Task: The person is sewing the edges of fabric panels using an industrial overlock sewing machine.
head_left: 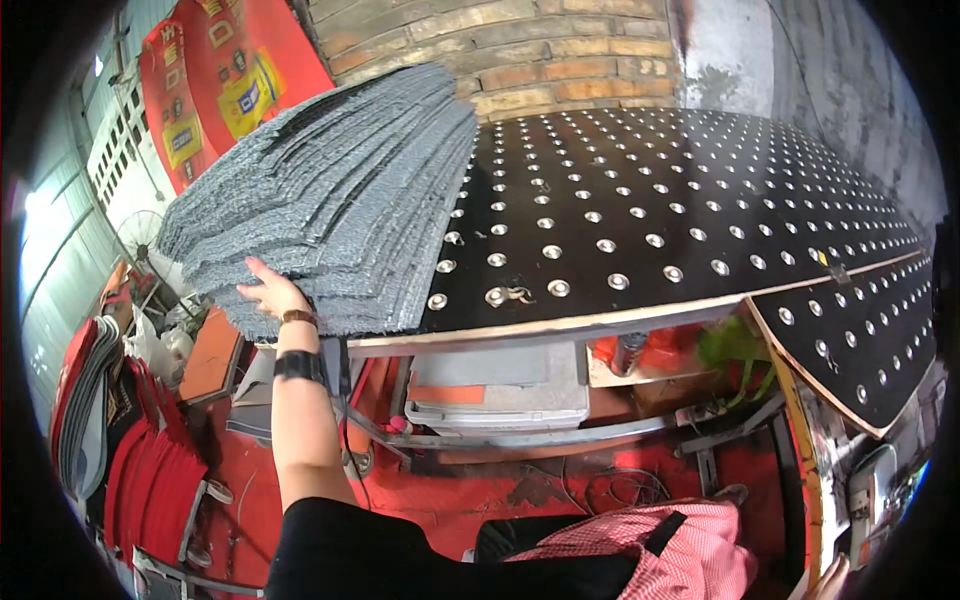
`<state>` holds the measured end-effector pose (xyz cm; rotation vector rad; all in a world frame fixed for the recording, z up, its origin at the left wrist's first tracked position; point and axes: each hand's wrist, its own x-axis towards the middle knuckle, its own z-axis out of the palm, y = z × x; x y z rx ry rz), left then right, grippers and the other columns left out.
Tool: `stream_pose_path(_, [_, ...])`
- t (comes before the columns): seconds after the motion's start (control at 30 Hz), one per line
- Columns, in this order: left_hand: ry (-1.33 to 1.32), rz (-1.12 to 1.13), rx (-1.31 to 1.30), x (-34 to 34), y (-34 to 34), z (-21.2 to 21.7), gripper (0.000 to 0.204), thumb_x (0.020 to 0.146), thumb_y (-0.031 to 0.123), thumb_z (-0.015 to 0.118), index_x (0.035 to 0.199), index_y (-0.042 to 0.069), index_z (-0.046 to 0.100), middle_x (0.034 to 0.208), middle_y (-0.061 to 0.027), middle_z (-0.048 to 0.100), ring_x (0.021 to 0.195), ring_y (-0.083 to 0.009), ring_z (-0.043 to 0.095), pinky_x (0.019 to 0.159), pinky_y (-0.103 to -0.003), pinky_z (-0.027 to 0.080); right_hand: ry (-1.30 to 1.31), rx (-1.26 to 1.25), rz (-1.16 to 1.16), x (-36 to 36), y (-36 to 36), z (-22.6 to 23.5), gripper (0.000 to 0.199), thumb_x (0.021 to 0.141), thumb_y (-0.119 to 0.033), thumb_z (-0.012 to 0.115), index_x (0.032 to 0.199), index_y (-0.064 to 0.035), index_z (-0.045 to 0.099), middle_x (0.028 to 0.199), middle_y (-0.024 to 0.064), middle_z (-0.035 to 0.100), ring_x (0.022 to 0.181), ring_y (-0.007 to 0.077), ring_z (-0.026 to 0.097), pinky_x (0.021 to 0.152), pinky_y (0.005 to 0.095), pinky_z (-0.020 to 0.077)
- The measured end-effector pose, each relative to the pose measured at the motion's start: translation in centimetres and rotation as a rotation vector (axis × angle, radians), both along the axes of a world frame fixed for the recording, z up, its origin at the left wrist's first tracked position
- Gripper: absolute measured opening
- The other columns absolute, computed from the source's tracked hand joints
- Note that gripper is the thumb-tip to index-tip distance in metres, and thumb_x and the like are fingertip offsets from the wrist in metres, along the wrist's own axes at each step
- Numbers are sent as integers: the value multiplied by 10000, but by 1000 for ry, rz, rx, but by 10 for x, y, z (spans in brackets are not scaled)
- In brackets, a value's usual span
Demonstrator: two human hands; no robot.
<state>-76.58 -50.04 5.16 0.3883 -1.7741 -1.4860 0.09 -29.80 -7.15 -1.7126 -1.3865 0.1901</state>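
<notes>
A tall stack of grey, rough-textured carpet pieces (330, 210) lies on the left end of a black table with rows of silver studs. My left hand (272, 290) rests against the near left edge of this stack, its fingers spread and not wrapped round any piece. On that arm are a brown wristband and a wide black band. At the lower right rim, only some fingers of my right hand (832, 578) show, stretched out beside the yellowish edge of a frame. The rest of that hand is cut off, and nothing is seen in it.
The studded table (620, 220) stretches right, with a lower flap (850, 335) angled down. Underneath are a metal crossbar (540, 437) and a pale plastic bin (500, 410). Red mats (150, 490) stand at the left, a brick wall (500, 50) behind. Cables lie on the red floor (430, 510).
</notes>
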Motion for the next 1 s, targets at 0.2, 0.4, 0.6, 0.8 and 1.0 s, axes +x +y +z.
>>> stream_pose_path(0.2, [58,-16,198,-39,6,16,722,874,613,320,1445,253,64,1312,-391,232,1180,-519,355,974,-560,292,-103,-176,291,-61,45,-2,337,921,-276,502,1153,-38,558,971,179,637,685,237,593,644,357,481])
stream_pose_path(0.4, [16,-51,195,-59,-20,17,718,879,608,299,1446,238,61,1385,-394,113,1265,-519,252,991,-537,301,154,-528,342,-86,86,-9,495,861,-471,457,1143,-70,524,1095,146,503,1022,290,404,907,363,271])
stream_pose_path(0.6, [907,99,-468,14,-10,66,640,806,333,597,1343,100,339,1283,-230,395,1210,-386,341,974,-491,298,414,-181,413,-27,120,-68,342,954,-278,451,1117,16,512,895,36,482,784,100,423,707,231,362])
stream_pose_path(0.8, [465,-156,-1030,-9,34,198,327,821,326,547,992,67,647,922,-171,638,880,-342,602,792,-437,459,386,-161,274,-14,67,-70,304,925,-383,444,1069,-121,502,997,6,447,899,89,429,770,236,381])
stream_pose_path(1.0, [804,-77,-991,-105,34,349,515,930,441,306,1078,46,601,1046,-178,615,993,-344,571,844,-421,434,13,-268,330,-20,40,-79,335,928,-243,418,1139,-3,520,1142,214,458,1030,304,466,839,367,429])
